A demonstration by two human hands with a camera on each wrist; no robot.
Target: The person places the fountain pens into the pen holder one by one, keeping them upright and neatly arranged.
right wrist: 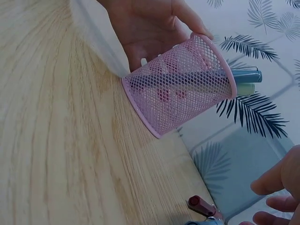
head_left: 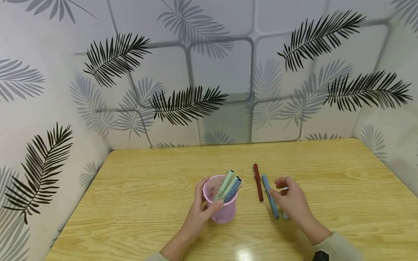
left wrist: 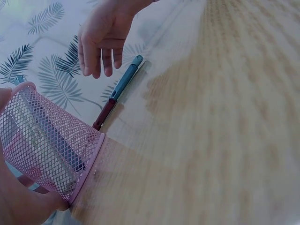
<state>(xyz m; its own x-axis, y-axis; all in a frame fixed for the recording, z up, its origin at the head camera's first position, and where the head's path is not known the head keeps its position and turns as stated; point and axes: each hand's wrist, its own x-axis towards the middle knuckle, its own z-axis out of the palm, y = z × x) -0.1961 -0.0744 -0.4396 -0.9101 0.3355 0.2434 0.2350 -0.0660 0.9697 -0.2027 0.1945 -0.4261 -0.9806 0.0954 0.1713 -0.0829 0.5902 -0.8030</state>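
My left hand [head_left: 197, 216] grips a pink mesh pen cup [head_left: 224, 213] standing on the table, fingers around its far side and thumb at the near rim. Inside lean green pens [head_left: 225, 185] and a blue pen [head_left: 233, 190], caps above the rim. My right hand [head_left: 295, 202] hovers over the table at the right, its fingers loosely bent with nothing between them. Just left of it lies a blue pen [head_left: 270, 196], with a dark red pen [head_left: 258, 182] beyond. A pale pen [head_left: 285, 215] lies partly hidden beneath that hand.
The wood-grain table [head_left: 143, 178] meets a wall [head_left: 223, 65] with a leaf pattern at its back edge. Similar leaf-print surfaces rise along the left and right sides.
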